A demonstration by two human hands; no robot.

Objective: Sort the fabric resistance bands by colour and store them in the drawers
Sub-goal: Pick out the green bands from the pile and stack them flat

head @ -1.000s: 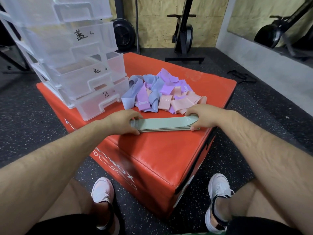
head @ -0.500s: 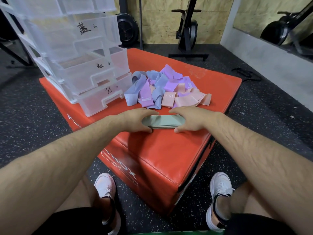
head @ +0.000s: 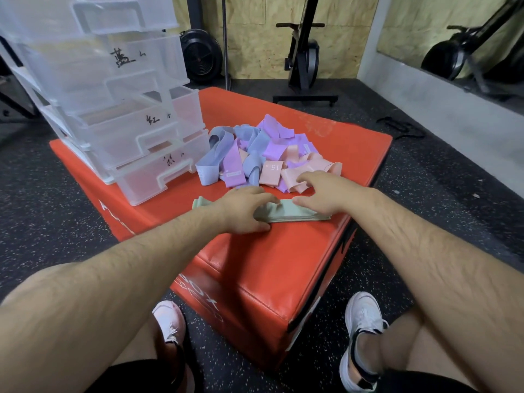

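A stack of green bands (head: 295, 213) lies flat on the near part of the red box (head: 255, 259), between the person and the pile of loose bands (head: 266, 157). Its long axis runs left to right across the box top. One end pokes out past the left wrist toward the drawer unit (head: 119, 117), and the other points at the box's right edge, which it nearly reaches. The bands lie one on another with their long edges roughly in line (the layers show along the near side).

The left hand (head: 243, 212) covers the left half of the stack, its fingers curled over the top and the thumb set against the near edge, so it grips the stack. The right hand (head: 320, 191) rests at the far edge, its thumb laid on top of the green fabric and its fingers loosely spread and pointing left. Whether they also touch the pink bands just behind cannot be told.

The pile, blue, purple and pink, sits mid-box, just right of the clear drawer unit, whose fronts carry handwritten labels.
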